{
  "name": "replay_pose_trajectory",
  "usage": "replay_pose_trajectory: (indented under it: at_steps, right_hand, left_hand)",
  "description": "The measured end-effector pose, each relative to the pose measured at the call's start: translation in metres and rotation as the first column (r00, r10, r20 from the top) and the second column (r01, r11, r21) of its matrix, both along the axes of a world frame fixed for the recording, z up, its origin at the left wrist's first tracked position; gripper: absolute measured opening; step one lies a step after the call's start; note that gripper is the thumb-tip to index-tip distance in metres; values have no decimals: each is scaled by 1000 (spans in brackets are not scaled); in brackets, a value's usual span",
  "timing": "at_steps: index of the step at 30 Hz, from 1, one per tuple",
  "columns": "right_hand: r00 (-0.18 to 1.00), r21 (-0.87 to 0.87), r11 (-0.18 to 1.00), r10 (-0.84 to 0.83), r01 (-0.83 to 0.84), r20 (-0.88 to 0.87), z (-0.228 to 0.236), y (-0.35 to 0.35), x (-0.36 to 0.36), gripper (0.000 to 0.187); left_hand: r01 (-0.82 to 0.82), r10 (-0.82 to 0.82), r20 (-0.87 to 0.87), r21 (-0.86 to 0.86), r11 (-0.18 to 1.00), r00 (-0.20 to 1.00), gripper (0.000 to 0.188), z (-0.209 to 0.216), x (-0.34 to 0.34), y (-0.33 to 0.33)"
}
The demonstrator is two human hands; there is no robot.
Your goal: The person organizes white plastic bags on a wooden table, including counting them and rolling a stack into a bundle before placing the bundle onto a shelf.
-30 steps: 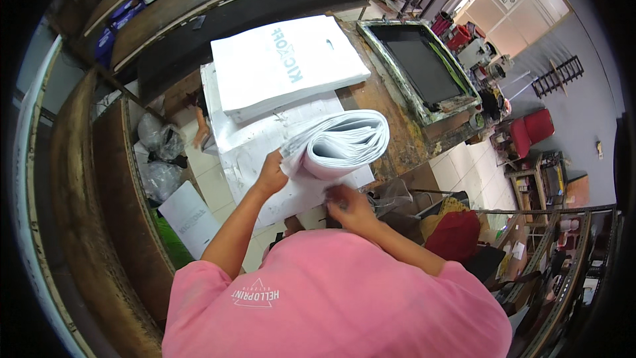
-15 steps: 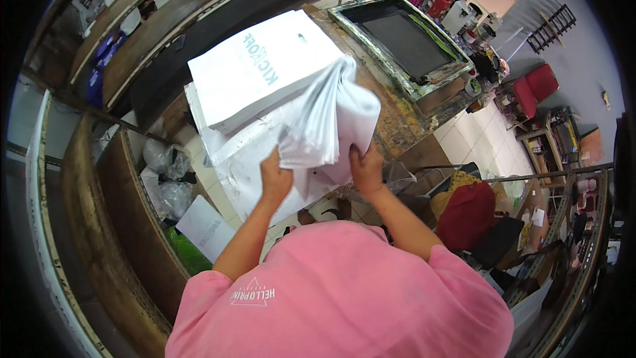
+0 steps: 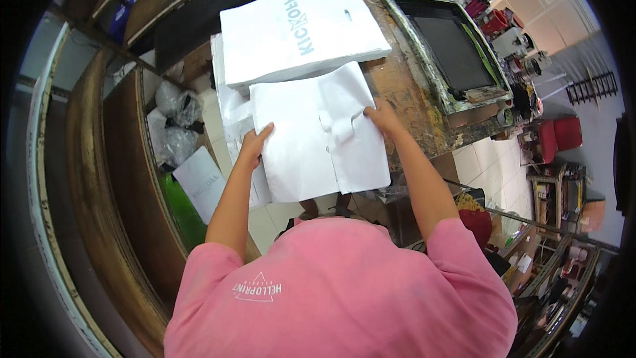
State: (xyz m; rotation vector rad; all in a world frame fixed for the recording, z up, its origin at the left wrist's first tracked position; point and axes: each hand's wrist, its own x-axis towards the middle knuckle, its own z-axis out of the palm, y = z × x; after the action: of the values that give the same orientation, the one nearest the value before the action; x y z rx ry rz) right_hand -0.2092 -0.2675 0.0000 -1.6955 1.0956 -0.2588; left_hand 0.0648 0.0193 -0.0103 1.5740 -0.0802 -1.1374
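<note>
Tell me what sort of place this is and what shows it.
Probably a screen-printing workshop: a dark framed screen lies on a stained worktable, containers cluster to its right, and a stack of white printed bags sits to its left.

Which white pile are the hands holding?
The nearer pile, its top showing no print, with left hand and right hand at opposite sides; the printed pile lies beyond, touched by neither.

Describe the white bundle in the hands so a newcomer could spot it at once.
On the stained wooden worktable, find the printed stack of white bags. Nearer the wearer, the left hand and right hand hold the bundle of white bags. Unlike the stack, its top face shows no print and has a curled flap.
</note>
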Motion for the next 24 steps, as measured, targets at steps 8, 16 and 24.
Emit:
replay_pose_trajectory:
  at_steps: [8,16,24]
  right_hand:
    - [886,-503,817,21,-282,-463,-16,54,-2,68]
    - [842,-544,775,-28,-322,-539,-43,67,-7,66]
    - [868,-508,800,33,-320,-495,-36,64,-11,68]
  left_hand:
    - [165,-181,254,85,983,950,38,-20,-27,20]
    - [281,-359,779,242,929,515,26,59,-86,-41]
    - [241,-461,806,395,886,372,19,77,-123,-70]
